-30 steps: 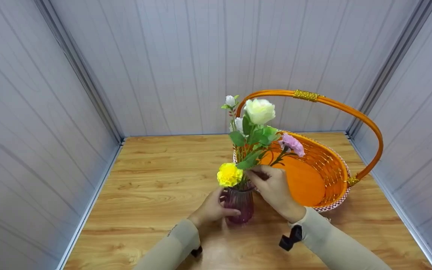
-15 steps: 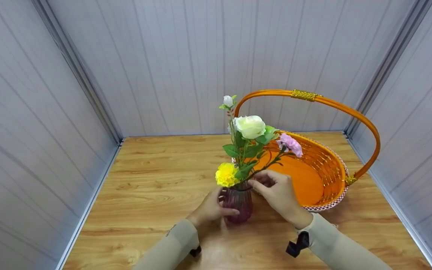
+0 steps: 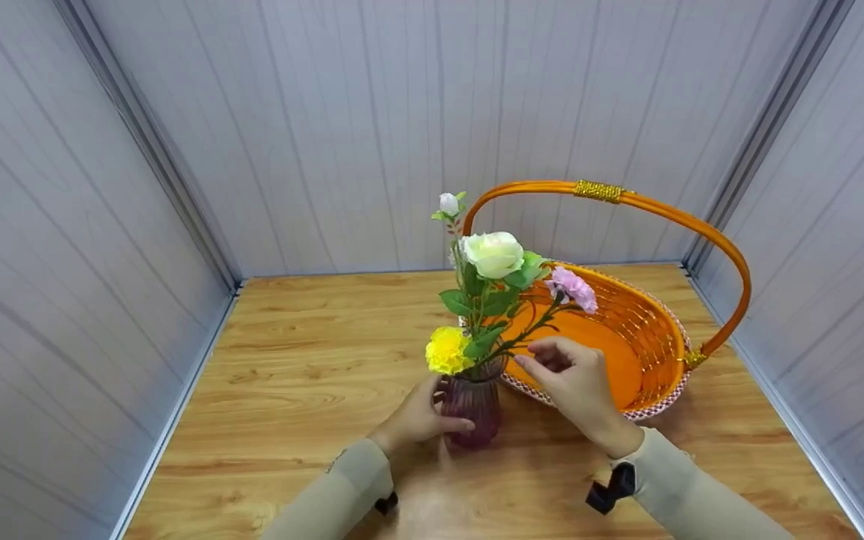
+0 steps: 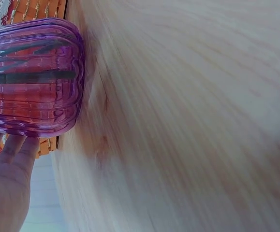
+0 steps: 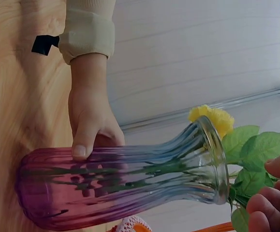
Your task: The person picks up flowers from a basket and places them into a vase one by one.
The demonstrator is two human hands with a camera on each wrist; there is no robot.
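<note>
A ribbed glass vase [image 3: 471, 409], purple at the base and clear at the lip, stands upright on the wooden table. My left hand [image 3: 415, 415] grips its side, thumb in front and fingers behind, visible through the glass in the right wrist view. From the vase rise a white rose [image 3: 493, 255], a white bud [image 3: 448, 204], a yellow carnation [image 3: 448, 350] and a pink carnation [image 3: 572, 289] leaning right, their stems showing inside the glass [image 5: 130, 169]. My right hand [image 3: 571, 382] hovers just right of the vase mouth, fingers loosely bent, with a gap between thumb and fingertips beside the stems.
Behind and right of the vase sits an orange woven basket [image 3: 657, 337] with a tall arched handle [image 3: 702, 229] and a braided white-and-red rim. Pale panelled walls [image 3: 327, 135] close in the wooden table [image 3: 289, 390] at the back and both sides.
The white rose has sunk lower into the vase. My right hand has drawn away from the stems to the right, and its fingers have loosened. My left hand keeps its grip.
</note>
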